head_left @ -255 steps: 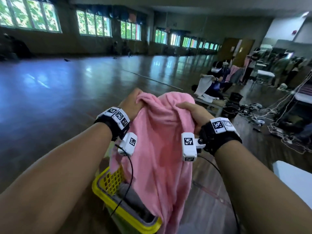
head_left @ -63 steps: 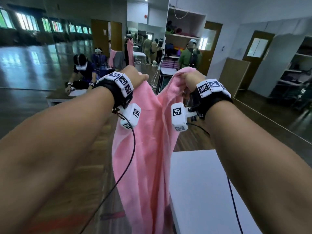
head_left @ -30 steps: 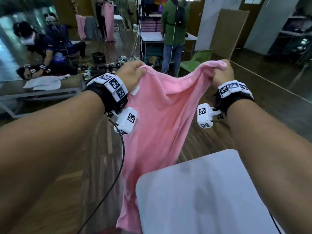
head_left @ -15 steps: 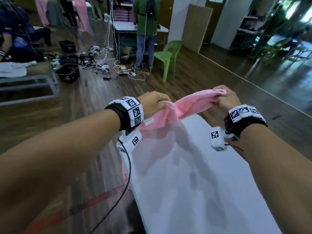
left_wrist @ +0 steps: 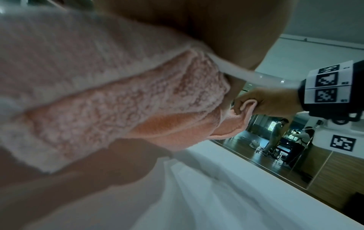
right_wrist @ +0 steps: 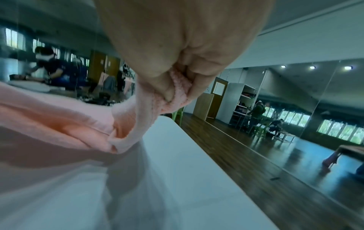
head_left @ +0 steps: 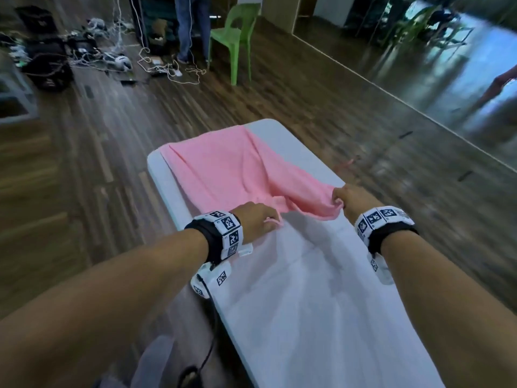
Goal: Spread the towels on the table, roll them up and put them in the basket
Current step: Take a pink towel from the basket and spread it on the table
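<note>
While both hands (left hand point(head_left: 256, 219), right hand point(head_left: 353, 198)) pinch its near corners, pink towel point(head_left: 235, 169) runs lengthwise — along table point(head_left: 307, 303).

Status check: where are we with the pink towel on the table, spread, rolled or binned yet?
Done: the pink towel is out on the white table, its far part lying on the top. In hand: the left hand and right hand each grip a near corner, and that near edge is bunched and wrinkled, so spreading is unfinished. Left: flatten it, roll it, put it in the basket, which is not in view.
</note>
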